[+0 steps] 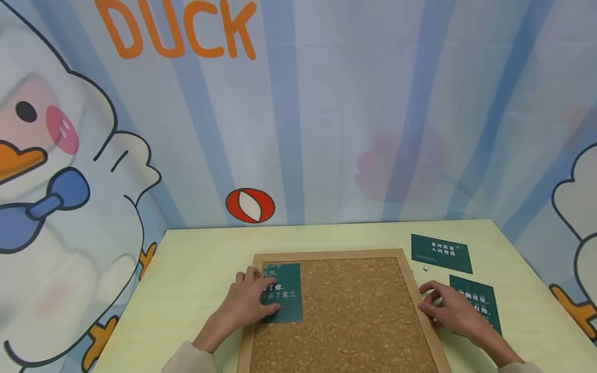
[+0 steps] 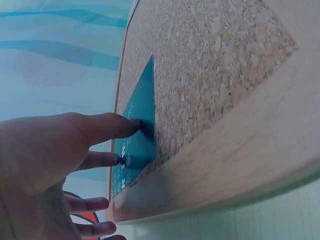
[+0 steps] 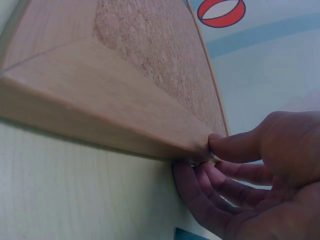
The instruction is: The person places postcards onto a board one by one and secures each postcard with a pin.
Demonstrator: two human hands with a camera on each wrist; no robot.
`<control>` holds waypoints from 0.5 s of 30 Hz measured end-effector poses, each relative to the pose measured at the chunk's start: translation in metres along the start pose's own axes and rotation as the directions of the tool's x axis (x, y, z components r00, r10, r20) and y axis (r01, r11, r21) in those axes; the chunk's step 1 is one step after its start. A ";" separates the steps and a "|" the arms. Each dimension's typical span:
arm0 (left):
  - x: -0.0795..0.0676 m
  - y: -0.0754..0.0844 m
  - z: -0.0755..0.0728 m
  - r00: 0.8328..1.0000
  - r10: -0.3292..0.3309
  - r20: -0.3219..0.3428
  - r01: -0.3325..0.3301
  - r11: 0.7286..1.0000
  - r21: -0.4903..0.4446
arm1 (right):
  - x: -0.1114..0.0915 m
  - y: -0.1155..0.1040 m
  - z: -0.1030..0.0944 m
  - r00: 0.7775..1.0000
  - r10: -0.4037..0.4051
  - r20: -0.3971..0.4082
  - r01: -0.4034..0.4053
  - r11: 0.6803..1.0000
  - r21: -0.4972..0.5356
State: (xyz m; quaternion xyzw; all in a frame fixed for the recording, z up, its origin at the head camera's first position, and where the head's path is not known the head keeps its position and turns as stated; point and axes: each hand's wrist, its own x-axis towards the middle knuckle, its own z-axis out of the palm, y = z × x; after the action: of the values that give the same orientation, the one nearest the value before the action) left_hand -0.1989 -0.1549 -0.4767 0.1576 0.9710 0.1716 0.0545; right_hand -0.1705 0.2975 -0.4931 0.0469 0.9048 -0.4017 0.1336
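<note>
A dark green card [image 1: 292, 290] with white writing lies at the upper left of a wooden-framed corkboard [image 1: 354, 316]. My left hand [image 1: 244, 301] rests over the card's left side; in the left wrist view the thumb [image 2: 117, 126] and index finger reach out straight onto the card [image 2: 145, 100], the other fingers spread beyond the frame. My right hand [image 1: 454, 310] is at the board's right edge. In the right wrist view its thumb touches the frame [image 3: 115, 102] and its curled fingers sit against the side, gripping that edge. Anything else between those fingers is hidden.
Two more green cards lie on the pale table [image 1: 210, 254] right of the board: an upper card [image 1: 440, 254], and a lower card [image 1: 482, 292] partly behind my right hand. A small shiny piece [image 1: 425, 269] lies between board and cards. A cartoon-printed backdrop [image 1: 326, 114] stands behind.
</note>
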 end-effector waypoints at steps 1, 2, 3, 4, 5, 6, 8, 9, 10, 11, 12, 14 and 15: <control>0.000 0.000 0.000 1.000 0.002 0.003 -0.002 1.000 -0.002 | 0.000 0.000 0.000 1.000 -0.002 -0.001 0.002 1.000 0.000; 0.000 -0.001 0.000 1.000 0.001 0.008 -0.001 1.000 -0.006 | 0.000 0.000 0.000 1.000 -0.003 -0.002 0.003 1.000 -0.001; 0.000 -0.001 -0.001 1.000 -0.002 0.014 0.002 1.000 -0.014 | 0.000 0.000 0.000 1.000 -0.004 -0.001 0.004 1.000 -0.001; 0.000 -0.001 -0.001 1.000 -0.005 0.022 0.005 1.000 -0.022 | 0.000 0.000 0.000 1.000 -0.004 -0.001 0.004 1.000 0.000; 0.000 -0.002 -0.001 0.999 -0.010 0.031 0.011 0.999 -0.030 | 0.000 0.000 0.000 1.000 -0.004 0.000 0.004 1.000 0.001; 0.000 -0.003 -0.002 0.999 -0.015 0.041 0.017 0.999 -0.039 | 0.000 0.000 0.000 1.000 -0.003 0.001 0.003 1.000 0.002; 0.000 -0.004 -0.003 0.998 -0.021 0.062 0.024 0.998 -0.061 | 0.000 0.000 0.000 1.000 -0.001 0.002 0.001 1.000 0.003; 0.000 -0.005 -0.003 0.997 -0.019 0.070 0.024 0.997 -0.068 | 0.000 0.000 0.000 1.000 0.000 0.003 0.000 1.000 0.004; 0.000 -0.005 -0.004 0.997 -0.016 0.077 0.022 0.997 -0.074 | -0.001 0.000 0.000 1.000 0.000 0.004 0.000 1.000 0.004; 0.000 -0.006 -0.004 0.997 -0.009 0.082 0.016 0.997 -0.077 | -0.001 0.000 0.000 1.000 -0.001 0.005 0.001 1.000 0.001; 0.000 -0.007 -0.004 0.996 0.000 0.086 0.007 0.997 -0.080 | -0.001 0.000 0.000 1.000 -0.001 0.004 0.001 1.000 0.000; 0.000 -0.008 -0.005 0.996 0.022 0.085 -0.015 0.997 -0.081 | 0.000 -0.001 -0.001 1.000 -0.006 0.004 0.006 1.000 -0.003; 0.000 -0.009 -0.005 0.996 0.031 0.083 -0.024 0.997 -0.078 | 0.000 -0.001 -0.001 1.000 -0.008 0.004 0.008 1.000 -0.005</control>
State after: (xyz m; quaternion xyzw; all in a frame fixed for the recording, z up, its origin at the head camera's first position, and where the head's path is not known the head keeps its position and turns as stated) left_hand -0.2026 -0.1642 -0.4755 0.1758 0.9582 0.2026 0.0992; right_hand -0.1706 0.2973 -0.4920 0.0420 0.9056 -0.4002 0.1337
